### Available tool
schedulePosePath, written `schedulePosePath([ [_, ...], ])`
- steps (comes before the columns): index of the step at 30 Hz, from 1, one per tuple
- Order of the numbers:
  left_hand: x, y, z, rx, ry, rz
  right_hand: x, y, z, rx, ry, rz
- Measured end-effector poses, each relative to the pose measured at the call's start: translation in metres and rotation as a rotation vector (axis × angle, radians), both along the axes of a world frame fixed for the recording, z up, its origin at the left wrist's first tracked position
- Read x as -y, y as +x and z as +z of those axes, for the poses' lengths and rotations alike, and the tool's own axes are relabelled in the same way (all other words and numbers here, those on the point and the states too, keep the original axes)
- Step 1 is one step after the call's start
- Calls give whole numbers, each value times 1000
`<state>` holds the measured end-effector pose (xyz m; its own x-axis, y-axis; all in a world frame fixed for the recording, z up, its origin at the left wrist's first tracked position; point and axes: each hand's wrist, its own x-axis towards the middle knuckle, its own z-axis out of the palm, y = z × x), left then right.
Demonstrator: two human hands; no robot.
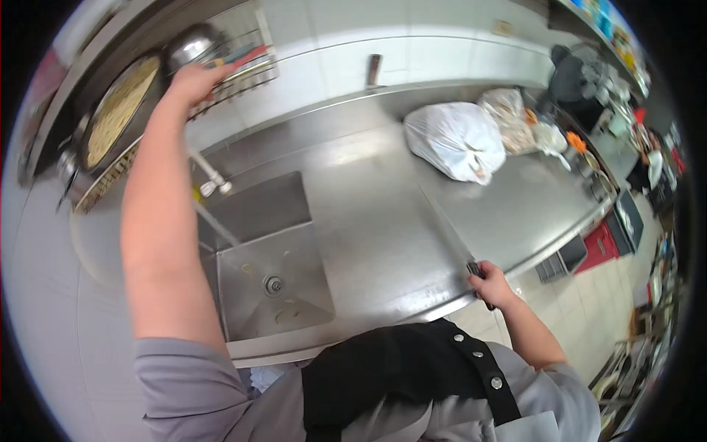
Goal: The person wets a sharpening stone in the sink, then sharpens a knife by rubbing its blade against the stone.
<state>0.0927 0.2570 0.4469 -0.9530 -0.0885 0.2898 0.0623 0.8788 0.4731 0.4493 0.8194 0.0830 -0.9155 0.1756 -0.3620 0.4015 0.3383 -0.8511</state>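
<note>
My right hand (493, 284) is closed around the black handle of a long knife (451, 230) at the counter's front edge. Its narrow blade points away over the steel counter (375, 250). High on the left, my left hand (196, 84) reaches up to the wire rack (254, 71). Its fingers close on a slim teal and red utensil (243, 56), whose exact kind I cannot make out. Beside that hand are a metal bowl (195, 46) and a large pan (121, 110) with a pale, round, flat thing inside.
Water runs from the faucet (215, 181) into the steel sink (318, 280), where a few scraps lie. A tied white plastic bag (453, 140) and smaller clear bags (508, 118) stand at the counter's back right. A dark handle (374, 71) stands against the tiled wall.
</note>
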Motion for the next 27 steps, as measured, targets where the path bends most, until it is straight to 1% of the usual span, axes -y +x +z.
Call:
schedulePosePath([
  [1, 3, -3, -5, -90, 4, 6, -3, 2, 5, 17, -34, -18],
  [2, -9, 12, -8, -204, -21, 107, -6, 4, 2, -10, -91, -39],
  [3, -7, 14, -8, -257, -151, 176, -8, 6, -5, -37, -145, -56],
  [4, -12, 31, -11, -373, -108, 197, -12, 6, -10, -68, -194, -69],
  [5, -12, 40, -11, -474, -139, 268, -16, 6, -12, -62, -215, -56],
  [6, -9, 54, -10, -544, -135, 293, -18, 6, -12, -74, -216, -52],
  [7, -5, 70, -9, -519, -32, 292, -19, 6, -11, -79, -215, -43],
  [8, -11, 97, -12, -680, -67, 292, -21, 7, -11, -80, -213, -29],
  [9, -13, 122, -19, -843, -7, 154, -22, 7, -15, -105, -223, -19],
  [11, -17, 164, -41, -1009, -34, 187, -27, 6, -18, -126, -295, -31],
  [13, -17, 208, -69, -622, 263, 157, -24, 3, -20, -138, -351, -43],
  [15, -30, 248, -104, -446, 409, 32, -26, 4, -16, -137, -380, -51],
  [16, -41, 264, -125, -423, 443, -8, -24, 3, -13, -129, -381, -66],
  [17, -44, 278, -148, -359, 542, -45, -22, 3, -10, -121, -378, -79],
  [18, -50, 293, -161, -268, 538, -42, -21, 3, -10, -112, -373, -90],
  [19, -54, 300, -176, -135, 673, -41, -22, 2, -12, -112, -368, -93],
  [20, -50, 301, -197, -44, 724, -52, -22, 1, -14, -110, -358, -89],
  [21, -47, 294, -217, -48, 663, -52, -23, 1, -15, -109, -347, -87],
  [23, -32, 278, -254, 38, 548, 66, -16, -1, -10, -106, -302, -119],
  [25, -7, 253, -286, 118, 554, 187, -16, 0, -13, -122, -288, -161],
  [27, 32, 219, -331, 171, 552, 279, -10, -1, -17, -133, -243, -220],
])
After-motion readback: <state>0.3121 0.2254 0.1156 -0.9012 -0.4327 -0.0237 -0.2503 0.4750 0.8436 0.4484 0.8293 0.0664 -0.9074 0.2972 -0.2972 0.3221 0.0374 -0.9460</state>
